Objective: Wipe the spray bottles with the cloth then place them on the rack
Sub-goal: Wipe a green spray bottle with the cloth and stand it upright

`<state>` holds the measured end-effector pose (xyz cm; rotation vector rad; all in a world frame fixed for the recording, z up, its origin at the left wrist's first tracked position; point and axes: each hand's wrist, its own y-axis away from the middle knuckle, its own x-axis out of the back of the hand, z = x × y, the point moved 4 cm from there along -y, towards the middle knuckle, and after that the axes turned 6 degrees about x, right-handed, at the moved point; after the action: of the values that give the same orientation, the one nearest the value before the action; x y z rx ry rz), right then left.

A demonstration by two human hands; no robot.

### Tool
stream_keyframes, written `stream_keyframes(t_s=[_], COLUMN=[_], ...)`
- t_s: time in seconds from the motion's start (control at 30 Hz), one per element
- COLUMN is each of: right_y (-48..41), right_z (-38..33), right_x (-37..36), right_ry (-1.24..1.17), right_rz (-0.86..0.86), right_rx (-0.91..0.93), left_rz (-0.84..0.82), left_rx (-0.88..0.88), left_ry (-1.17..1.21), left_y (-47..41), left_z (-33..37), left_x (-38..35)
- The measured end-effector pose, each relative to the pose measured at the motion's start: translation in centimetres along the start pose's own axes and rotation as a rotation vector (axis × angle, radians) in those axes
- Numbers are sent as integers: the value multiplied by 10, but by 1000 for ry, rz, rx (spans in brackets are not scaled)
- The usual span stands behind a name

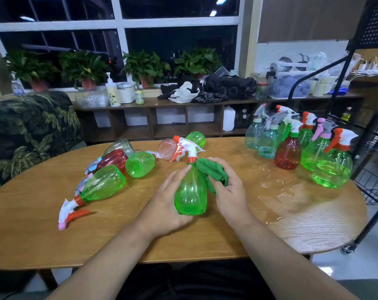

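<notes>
We see a clear green spray bottle (190, 194), left grip (168, 204) wrapped round its body, right grip (228, 189) clutching green cloth (213, 172).

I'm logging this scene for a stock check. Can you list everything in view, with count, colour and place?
Held spray bottle: one, green with white trigger, at table centre.
Cloth: one, green, at the held bottle's shoulder.
Lying spray bottles: about six, green, red, clear and pinkish, table's left and back.
Standing spray bottles: at least six, teal, red and green, table's right.
Table: one, wooden, under the bottles.
Wire rack: one, black, past the table's right edge.
Potted plants: four, green, along the window.
Armchair: one, dark leaf print, far left.
Left hand: one, grips the held bottle.
Right hand: one, holds the cloth.
</notes>
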<state>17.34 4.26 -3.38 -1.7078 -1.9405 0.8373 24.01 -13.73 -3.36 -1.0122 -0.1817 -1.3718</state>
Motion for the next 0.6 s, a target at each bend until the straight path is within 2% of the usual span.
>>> stream_keyframes(t_s=[0.13, 0.33, 0.6], right_y=[3, 3, 7], right_z=[-5, -4, -9], right_x=[-3, -4, -5], right_ry=[35, 119, 207], right_rz=[-112, -167, -214], right_rx=[63, 139, 240], left_rz=[29, 75, 241], left_rx=[-22, 5, 163], left_ry=[-30, -19, 51], left_y=[0, 2, 0], left_z=[-2, -3, -6], left_x=[1, 1, 7])
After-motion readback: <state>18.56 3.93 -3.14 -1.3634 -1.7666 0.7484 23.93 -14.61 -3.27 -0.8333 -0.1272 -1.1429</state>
